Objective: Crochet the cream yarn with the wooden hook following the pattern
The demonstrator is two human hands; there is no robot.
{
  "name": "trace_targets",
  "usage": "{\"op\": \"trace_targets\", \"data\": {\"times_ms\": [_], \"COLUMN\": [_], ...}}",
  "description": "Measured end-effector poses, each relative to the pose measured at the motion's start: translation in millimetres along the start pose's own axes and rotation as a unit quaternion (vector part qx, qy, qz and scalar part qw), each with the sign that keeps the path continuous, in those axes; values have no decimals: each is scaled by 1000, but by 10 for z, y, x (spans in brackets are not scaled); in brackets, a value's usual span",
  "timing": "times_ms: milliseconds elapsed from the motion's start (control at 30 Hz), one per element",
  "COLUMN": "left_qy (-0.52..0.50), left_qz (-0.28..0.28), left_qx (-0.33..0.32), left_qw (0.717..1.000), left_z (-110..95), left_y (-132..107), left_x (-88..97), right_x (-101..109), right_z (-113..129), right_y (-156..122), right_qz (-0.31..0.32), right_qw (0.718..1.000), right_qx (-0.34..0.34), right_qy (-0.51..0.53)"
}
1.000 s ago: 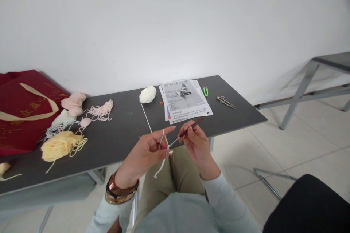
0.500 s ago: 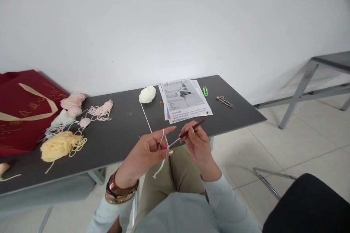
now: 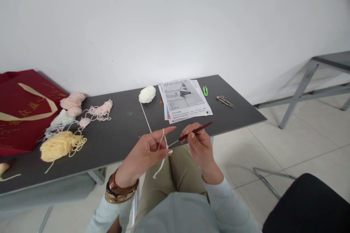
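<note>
White yarn (image 3: 146, 118) runs from a white yarn ball (image 3: 147, 94) on the dark table to my left hand (image 3: 150, 150). It loops over my raised index finger, and the thumb pinches it lower down. A loose tail hangs below the thumb. My right hand (image 3: 201, 147) grips a crochet hook (image 3: 198, 129) with a dark red handle like a pen, its handle end tilted up to the right. The hook's thin metal shaft reaches left to the yarn beside my left thumb; how the yarn sits on its tip is too small to tell.
Printed sheets (image 3: 186, 102) lie on the table (image 3: 124, 134) beyond my hands, with green thread snips (image 3: 205, 90) and metal snips (image 3: 225, 102) to their right. Yellow yarn (image 3: 60, 146), pink yarn (image 3: 101, 111) and a red bag (image 3: 24, 116) are at left. A black chair (image 3: 308, 207) stands lower right.
My right hand has shifted slightly right and turned, so the hook lies at a flatter angle with its handle end further right. The left hand stays almost still, holding the yarn.
</note>
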State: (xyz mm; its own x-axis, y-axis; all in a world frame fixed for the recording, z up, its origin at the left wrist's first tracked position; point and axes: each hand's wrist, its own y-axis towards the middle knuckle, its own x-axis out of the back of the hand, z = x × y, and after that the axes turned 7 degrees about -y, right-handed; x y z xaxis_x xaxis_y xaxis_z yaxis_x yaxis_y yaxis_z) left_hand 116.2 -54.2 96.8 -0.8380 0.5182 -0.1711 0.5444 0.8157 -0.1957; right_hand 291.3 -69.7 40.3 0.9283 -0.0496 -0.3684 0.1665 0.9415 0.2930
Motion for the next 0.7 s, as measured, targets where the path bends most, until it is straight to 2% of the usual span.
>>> {"op": "trace_targets", "data": {"times_ms": [200,333,400,500,567,633,700], "left_qy": [-45,-141,-206,-307,-330,-320,-286], "left_qz": [-19,-61,-84,-143,-171,-181,-177], "left_qx": [-2,-19,-26,-55,-68,-81,-102], "left_qw": [999,988,975,939,926,926,936], "left_z": [-1,66,135,226,248,238,213], "left_y": [0,31,51,62,52,33,15], "left_x": [-12,-56,-99,-176,-220,-242,-231], "right_x": [-23,-59,-85,-115,-118,-106,-91], "right_z": [2,-81,-116,-124,-116,-117,-127], "right_y": [-47,-122,-165,-233,-286,-341,-386], "right_qz": [-2,-15,-30,-41,-25,-8,7], "right_qw": [1000,999,999,996,983,964,950], "right_qx": [-5,-31,-23,63,137,188,196], "right_qy": [11,36,25,-47,-122,-190,-242]}}
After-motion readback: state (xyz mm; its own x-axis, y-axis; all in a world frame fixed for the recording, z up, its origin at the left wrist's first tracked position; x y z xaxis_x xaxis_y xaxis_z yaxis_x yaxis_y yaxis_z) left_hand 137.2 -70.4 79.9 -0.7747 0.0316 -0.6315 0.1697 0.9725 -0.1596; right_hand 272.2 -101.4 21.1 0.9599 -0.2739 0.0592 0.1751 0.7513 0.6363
